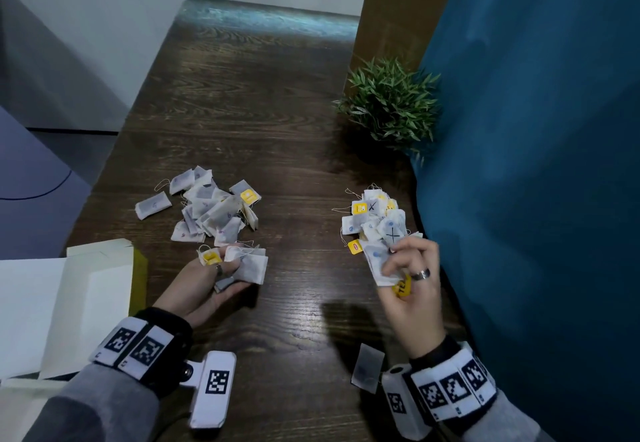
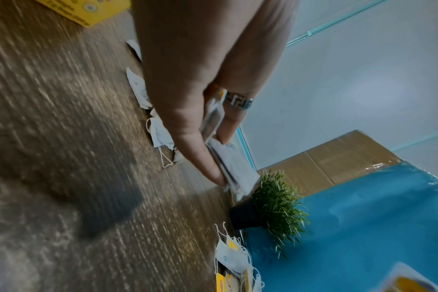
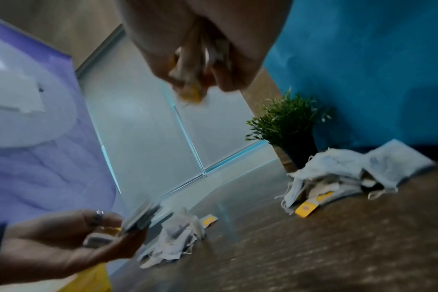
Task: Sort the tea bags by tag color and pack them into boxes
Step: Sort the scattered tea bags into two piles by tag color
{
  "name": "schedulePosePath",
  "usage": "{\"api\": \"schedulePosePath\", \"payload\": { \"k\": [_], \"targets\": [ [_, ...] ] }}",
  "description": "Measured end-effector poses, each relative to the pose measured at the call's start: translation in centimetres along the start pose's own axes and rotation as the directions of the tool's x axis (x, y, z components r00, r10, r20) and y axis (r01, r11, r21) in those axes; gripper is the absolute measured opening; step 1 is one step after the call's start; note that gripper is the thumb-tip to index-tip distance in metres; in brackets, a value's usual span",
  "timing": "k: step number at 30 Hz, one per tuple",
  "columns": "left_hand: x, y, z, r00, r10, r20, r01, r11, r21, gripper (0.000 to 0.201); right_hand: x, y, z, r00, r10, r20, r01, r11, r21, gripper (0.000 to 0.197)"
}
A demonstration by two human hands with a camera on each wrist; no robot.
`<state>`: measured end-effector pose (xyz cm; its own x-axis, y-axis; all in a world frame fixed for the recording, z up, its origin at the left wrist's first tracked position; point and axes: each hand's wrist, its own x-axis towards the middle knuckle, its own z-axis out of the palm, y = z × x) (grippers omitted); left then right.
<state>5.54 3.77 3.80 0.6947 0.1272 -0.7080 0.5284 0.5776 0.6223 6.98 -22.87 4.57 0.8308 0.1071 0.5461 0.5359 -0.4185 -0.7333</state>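
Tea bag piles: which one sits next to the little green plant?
The right pile, just in front of the plant by the blue wall; the left pile lies mid-table.

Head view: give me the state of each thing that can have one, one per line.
Left hand: holds a stack of tea bags.
Right hand: grips a bunch of tea bags.
Left pile: loose on the table, unpacked.
Right pile: loose, unpacked, beside the plant.
Single tea bag: lies alone near the right wrist.
Box: open; inside hidden.
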Motion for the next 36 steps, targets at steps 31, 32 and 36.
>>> {"api": "schedulePosePath", "payload": {
  "k": [31,32,36],
  "targets": [
    [8.6,-4.7,14.3,0.957,-0.074,0.28,-0.093,0.838,0.538,0.054,3.2,11.4,-2.4,0.796,0.605,0.002,-0.597,0.786,-0.164,0.033],
    [9.0,-4.9,14.7,0.959,-0.059,0.277,-0.105,0.834,0.541,0.061,3.4,11.6,-2.3,0.805,0.593,-0.017,-0.586,0.79,-0.182,0.031],
    [10.4,-5.5,15.2,0.968,-0.043,0.246,-0.104,0.828,0.551,0.065,3.4,12.4,-1.6,0.841,0.539,-0.046,-0.535,0.817,-0.214,0.026]
  ]
}}
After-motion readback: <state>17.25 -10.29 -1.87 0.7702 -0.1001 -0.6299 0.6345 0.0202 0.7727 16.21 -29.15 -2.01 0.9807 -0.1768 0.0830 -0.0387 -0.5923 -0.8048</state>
